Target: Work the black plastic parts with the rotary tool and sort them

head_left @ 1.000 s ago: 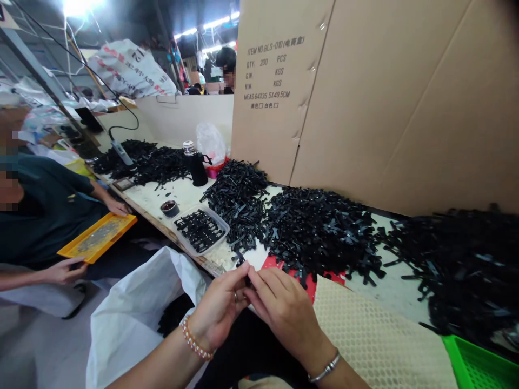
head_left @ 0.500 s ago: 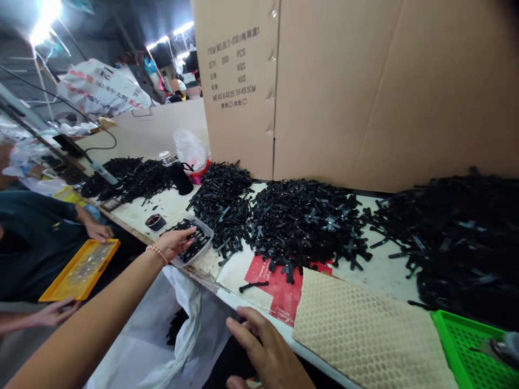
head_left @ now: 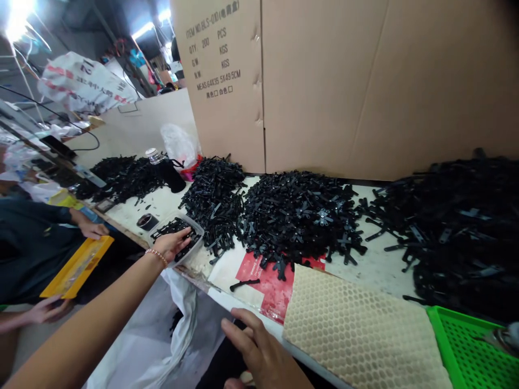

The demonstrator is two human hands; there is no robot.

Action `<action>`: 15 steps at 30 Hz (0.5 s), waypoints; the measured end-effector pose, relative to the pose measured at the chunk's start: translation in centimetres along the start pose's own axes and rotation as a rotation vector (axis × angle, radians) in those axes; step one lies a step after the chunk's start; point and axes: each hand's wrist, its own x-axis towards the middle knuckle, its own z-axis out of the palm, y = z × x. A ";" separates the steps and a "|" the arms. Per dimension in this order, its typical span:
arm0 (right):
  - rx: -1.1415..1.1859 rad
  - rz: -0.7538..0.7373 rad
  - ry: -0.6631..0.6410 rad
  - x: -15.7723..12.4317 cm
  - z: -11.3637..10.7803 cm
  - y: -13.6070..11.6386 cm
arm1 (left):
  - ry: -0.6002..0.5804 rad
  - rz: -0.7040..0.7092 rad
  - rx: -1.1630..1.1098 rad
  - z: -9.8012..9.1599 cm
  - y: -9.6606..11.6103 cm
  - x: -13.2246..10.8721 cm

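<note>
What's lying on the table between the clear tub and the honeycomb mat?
In the head view, a single loose black strip lies on white and red paper between the clear tub and the honeycomb mat.

Under my left hand (head_left: 172,246) sits one clear tub (head_left: 199,241); just left of it, one small round cup (head_left: 146,221), and beyond, one bottle (head_left: 170,175). Four heaps of black parts (head_left: 300,216) spread beyond both my hands. Just ahead of my right hand (head_left: 259,351) I count one loose black piece (head_left: 245,282); to its right, one honeycomb mat (head_left: 357,324) and one green basket (head_left: 474,351). Far left of my left hand: one yellow tray (head_left: 77,265).
</note>
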 end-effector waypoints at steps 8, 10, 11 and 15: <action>-0.124 -0.075 -0.138 -0.7 1.3 0.8 | -0.027 -0.056 0.245 0.2 1.0 -0.1; -0.144 -0.098 -0.132 -0.8 1.6 0.9 | -0.021 -0.056 0.320 0.1 1.2 0.2; -0.151 -0.108 -0.122 -0.8 1.8 0.9 | -0.018 -0.052 0.351 0.0 1.3 0.4; -0.162 -0.102 -0.113 -0.8 1.9 1.0 | -0.031 -0.079 0.430 -0.3 1.5 0.7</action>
